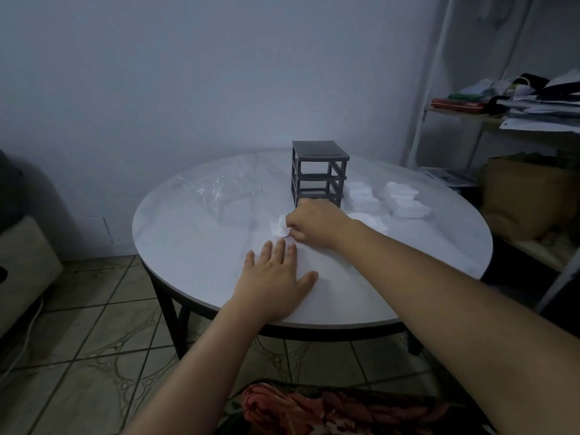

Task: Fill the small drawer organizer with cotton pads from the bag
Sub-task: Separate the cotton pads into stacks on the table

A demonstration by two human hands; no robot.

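Head view: a round white table (194, 246) fills the middle of the frame, its dark rim and legs visible along the lower edge, standing on a floor of patterned beige tiles (94, 334). A plain pale wall (188, 73) takes up the whole upper left and centre. At the upper right a white shelf unit (464, 117) carries a loose heap of papers, cloth and a red item; below it sits a brown cardboard box (527, 196). A light-coloured piece of furniture (22, 265) shows at the left edge, and a red patterned fabric (329, 409) lies at the bottom centre.

On the table, towards its far side just right of centre, stands the dark grey drawer organizer (318, 171), an open frame with its slots empty of drawers. Left of it lies a crumpled clear plastic bag (219, 193). Right of it are white drawers (405, 199) with heaps of white cotton pads, hard to separate in the dim light.

The right hand (317, 224) is just in front of the organizer, fingers curled together and pinched on a white cotton pad (279, 229) that touches the tabletop. The left hand (276, 281) lies flat on the table nearer the bottom of the frame, palm down, fingers straight and slightly apart, thumb out to the right, holding nothing.
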